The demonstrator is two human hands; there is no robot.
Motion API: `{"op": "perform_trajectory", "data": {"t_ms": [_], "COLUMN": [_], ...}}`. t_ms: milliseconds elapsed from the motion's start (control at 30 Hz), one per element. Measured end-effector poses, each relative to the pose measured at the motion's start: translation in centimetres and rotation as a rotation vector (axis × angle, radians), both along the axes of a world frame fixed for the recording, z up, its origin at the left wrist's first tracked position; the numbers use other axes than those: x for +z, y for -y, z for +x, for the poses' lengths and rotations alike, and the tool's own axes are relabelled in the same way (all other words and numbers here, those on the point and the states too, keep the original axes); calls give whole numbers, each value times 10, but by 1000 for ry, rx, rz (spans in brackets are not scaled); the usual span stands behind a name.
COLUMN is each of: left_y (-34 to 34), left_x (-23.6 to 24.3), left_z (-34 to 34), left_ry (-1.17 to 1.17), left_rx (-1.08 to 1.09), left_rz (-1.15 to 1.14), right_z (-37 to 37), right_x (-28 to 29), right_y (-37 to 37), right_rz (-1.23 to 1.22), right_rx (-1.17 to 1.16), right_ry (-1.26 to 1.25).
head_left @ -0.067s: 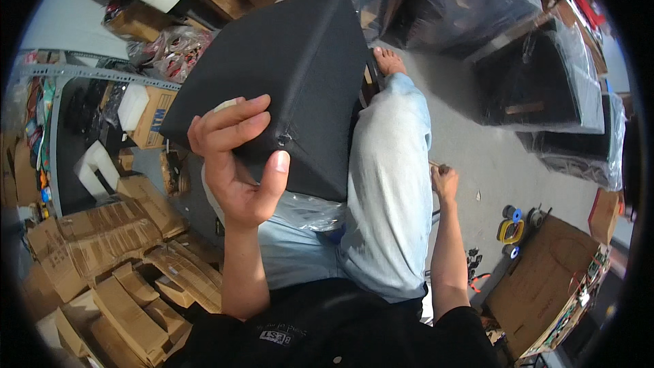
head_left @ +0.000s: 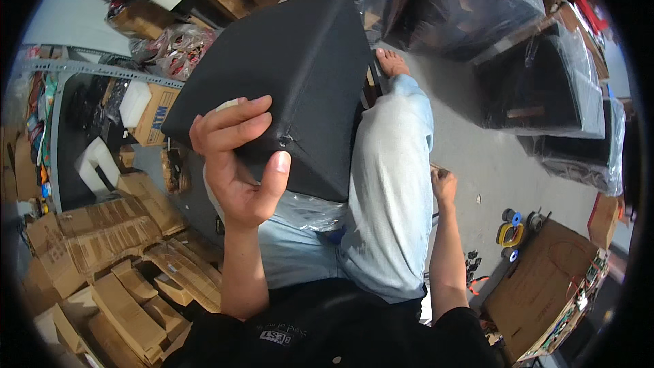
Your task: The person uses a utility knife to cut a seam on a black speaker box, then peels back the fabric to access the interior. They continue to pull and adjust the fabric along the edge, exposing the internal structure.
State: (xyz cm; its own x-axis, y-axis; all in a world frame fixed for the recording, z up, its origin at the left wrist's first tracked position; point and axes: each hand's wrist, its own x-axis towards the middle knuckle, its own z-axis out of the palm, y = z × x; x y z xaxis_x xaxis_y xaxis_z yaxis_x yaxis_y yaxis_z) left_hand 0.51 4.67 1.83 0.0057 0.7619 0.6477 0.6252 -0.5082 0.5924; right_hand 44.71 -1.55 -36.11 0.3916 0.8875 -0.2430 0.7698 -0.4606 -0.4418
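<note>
A large black box with a smooth, leather-like covering stands tilted between my legs. Its near corner has a small rough spot with frayed bits. My left hand is at that corner, fingers stretched and thumb apart, holding nothing. A pale, whitish patch shows at its fingers; I cannot tell what it is. Under the box's lower edge lies clear plastic film. My right hand is down beside my right knee, its fingers closed. A thin tip pokes out from it, too small to name.
Black boxes wrapped in clear plastic stand on the grey floor at the right. Wire spools, red-handled pliers and a brown cardboard sheet lie nearer. Flattened cartons pile up at the left, before a metal shelf.
</note>
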Motion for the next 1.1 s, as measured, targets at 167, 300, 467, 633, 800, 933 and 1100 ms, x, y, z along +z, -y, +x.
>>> {"op": "perform_trajectory", "data": {"t_ms": [167, 300, 467, 633, 800, 933, 1100], "left_y": [2, 10, 12, 5, -3, -4, -10], "left_x": [-3, -3, -7, 1, 6, 10, 5], "left_z": [-10, -13, -17, -8, 13, 32, 55], "left_ry": [7, 1, -10, -71, -108, -176, -160], "left_rx": [8, 46, 47, 15, -12, -1, -6], "left_rz": [19, 57, 64, 60, 64, 27, 28], "right_z": [5, -31, -121, -220, -239, -233, -216], "right_x": [-5, 105, 302, 419, 424, 429, 429], "right_y": [2, -43, -78, -67, -63, -62, -57], "right_rz": [41, 194, 670, 885, 967, 955, 913], "right_rx": [-103, -83, 209, 799, 714, 639, 581], "right_ry": [-123, -200, -436, -441, -281, -162, -58]}}
